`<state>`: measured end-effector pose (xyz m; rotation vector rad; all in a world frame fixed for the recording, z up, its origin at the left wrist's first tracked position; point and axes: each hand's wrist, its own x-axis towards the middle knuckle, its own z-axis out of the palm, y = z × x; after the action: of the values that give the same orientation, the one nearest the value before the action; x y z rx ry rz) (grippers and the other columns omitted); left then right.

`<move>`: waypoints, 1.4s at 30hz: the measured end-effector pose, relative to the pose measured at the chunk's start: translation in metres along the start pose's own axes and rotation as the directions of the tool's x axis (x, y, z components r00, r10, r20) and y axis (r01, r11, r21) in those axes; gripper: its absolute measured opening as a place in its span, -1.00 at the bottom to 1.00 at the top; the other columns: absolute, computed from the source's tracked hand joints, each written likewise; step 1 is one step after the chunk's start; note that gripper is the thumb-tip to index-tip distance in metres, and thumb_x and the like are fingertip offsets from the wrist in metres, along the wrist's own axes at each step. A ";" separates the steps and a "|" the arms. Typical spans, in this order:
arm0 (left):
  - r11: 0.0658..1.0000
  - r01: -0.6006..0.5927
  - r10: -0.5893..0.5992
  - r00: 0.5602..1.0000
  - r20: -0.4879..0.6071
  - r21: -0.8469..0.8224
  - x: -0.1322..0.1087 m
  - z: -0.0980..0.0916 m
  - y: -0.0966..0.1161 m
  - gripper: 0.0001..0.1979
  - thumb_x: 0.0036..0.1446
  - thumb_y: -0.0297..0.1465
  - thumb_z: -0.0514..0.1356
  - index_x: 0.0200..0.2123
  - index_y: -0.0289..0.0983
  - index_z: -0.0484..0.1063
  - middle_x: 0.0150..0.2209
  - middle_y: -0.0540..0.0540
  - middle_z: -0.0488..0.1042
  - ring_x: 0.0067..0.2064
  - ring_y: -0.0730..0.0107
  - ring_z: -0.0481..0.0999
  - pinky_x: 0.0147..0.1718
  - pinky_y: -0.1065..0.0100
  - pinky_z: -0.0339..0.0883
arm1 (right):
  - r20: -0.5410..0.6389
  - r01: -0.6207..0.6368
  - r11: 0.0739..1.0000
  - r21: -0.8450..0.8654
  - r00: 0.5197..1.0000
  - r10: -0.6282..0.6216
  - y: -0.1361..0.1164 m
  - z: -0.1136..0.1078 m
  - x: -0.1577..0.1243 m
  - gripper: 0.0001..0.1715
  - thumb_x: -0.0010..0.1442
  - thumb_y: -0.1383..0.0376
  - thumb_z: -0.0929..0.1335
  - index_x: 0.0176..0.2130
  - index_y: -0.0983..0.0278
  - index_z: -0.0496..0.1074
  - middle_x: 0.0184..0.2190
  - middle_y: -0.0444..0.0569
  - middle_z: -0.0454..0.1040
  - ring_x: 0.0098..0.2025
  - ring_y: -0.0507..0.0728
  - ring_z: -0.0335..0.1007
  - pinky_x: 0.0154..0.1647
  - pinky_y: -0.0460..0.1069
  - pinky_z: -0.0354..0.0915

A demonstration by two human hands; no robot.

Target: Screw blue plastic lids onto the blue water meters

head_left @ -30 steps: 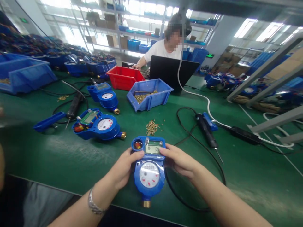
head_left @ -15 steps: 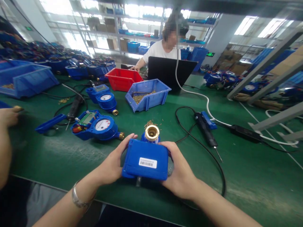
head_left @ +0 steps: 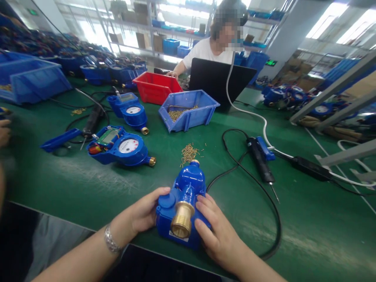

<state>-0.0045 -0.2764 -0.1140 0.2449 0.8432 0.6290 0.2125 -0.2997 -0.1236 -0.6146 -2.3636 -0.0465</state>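
Observation:
A blue water meter [head_left: 190,178] lies face down at the table's near edge, its threaded brass end pointing toward me. My left hand [head_left: 147,209] grips its left side, thumb on top near a round blue cap. On the other side my right hand [head_left: 216,225] wraps its fingers over the blue housing. Just beyond the meter is a small heap of brass screws [head_left: 189,152]. To the left lies another water meter [head_left: 129,147] with its electronics box uncovered, and behind it one more meter [head_left: 133,113].
A black electric screwdriver [head_left: 261,162] with its cable lies at right. A blue bin [head_left: 194,113] of screws, a red bin [head_left: 158,88] and a laptop [head_left: 217,78] stand farther back, a person behind them. Another person's hand [head_left: 4,131] shows at the left edge.
The water meter has been turned over between my hands: its labelled box side faced me before, now its underside and brass end show. The view has shifted slightly.

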 end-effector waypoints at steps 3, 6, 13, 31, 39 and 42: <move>0.994 -0.106 0.106 0.994 0.010 0.036 0.002 -0.001 -0.007 -0.64 -0.10 -0.27 0.23 -0.28 -0.44 0.49 -0.30 -0.23 0.56 -0.26 0.21 0.52 -0.16 0.29 0.33 | 0.299 -0.103 0.994 0.019 0.950 0.093 -0.005 -0.032 0.010 -0.48 0.07 0.50 0.19 0.05 0.30 0.18 0.03 0.24 0.29 0.12 0.30 0.20 0.00 0.27 0.33; 0.980 -0.158 0.158 0.987 0.012 0.121 0.004 0.000 -0.012 -0.62 -0.09 -0.30 0.23 -0.23 -0.46 0.48 -0.26 -0.25 0.55 -0.26 0.22 0.51 -0.17 0.29 0.33 | 0.312 -0.215 0.975 0.054 0.931 0.188 -0.001 -0.057 0.024 -0.60 0.13 0.49 0.16 -0.03 0.27 0.25 -0.09 0.14 0.41 -0.06 0.15 0.37 -0.14 0.03 0.44; 0.950 -0.264 0.255 0.964 0.072 0.168 0.005 0.003 -0.015 -0.67 -0.11 -0.36 0.27 -0.23 -0.39 0.47 -0.32 -0.19 0.55 -0.33 0.28 0.51 -0.29 0.35 0.35 | 0.315 0.128 0.985 -0.117 0.945 -0.086 0.018 -0.036 0.053 -0.73 0.26 0.32 0.19 -0.08 0.31 0.37 0.01 0.16 0.36 0.05 0.36 0.27 -0.07 0.31 0.33; 0.945 -0.268 0.247 0.961 0.126 0.187 0.001 -0.004 -0.019 -0.40 -0.17 -0.23 0.35 -0.06 -0.40 0.37 -0.24 -0.25 0.52 -0.27 0.25 0.50 -0.25 0.34 0.34 | 0.249 0.154 0.970 -0.187 0.963 -0.104 0.009 -0.035 0.070 -0.77 0.22 0.37 0.20 -0.32 0.35 0.42 -0.22 0.01 0.52 -0.05 0.28 0.39 -0.17 0.15 0.42; 0.940 -0.299 0.290 0.954 0.076 0.164 0.001 -0.002 -0.022 -0.58 -0.04 -0.22 0.29 -0.13 -0.32 0.42 -0.18 -0.18 0.51 -0.16 0.23 0.47 -0.12 0.30 0.28 | 0.295 0.089 0.976 -0.199 0.955 -0.027 0.001 -0.020 0.085 -0.81 0.19 0.40 0.23 -0.35 0.39 0.42 -0.30 0.09 0.51 -0.10 0.32 0.40 -0.21 0.14 0.42; 0.959 -0.251 0.252 0.968 0.014 0.130 0.002 0.000 -0.020 -0.76 0.02 -0.29 0.25 -0.25 -0.30 0.48 -0.27 -0.11 0.53 -0.22 0.30 0.48 -0.18 0.34 0.31 | 0.325 0.039 0.986 -0.160 0.946 0.015 0.001 -0.020 0.092 -0.80 0.21 0.40 0.23 -0.28 0.43 0.42 -0.28 0.14 0.50 -0.07 0.33 0.37 -0.12 0.18 0.38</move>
<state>0.0044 -0.2915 -0.1242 0.4763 0.8647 0.8126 0.1646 -0.2645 -0.0501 -0.7342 -2.7038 -0.1590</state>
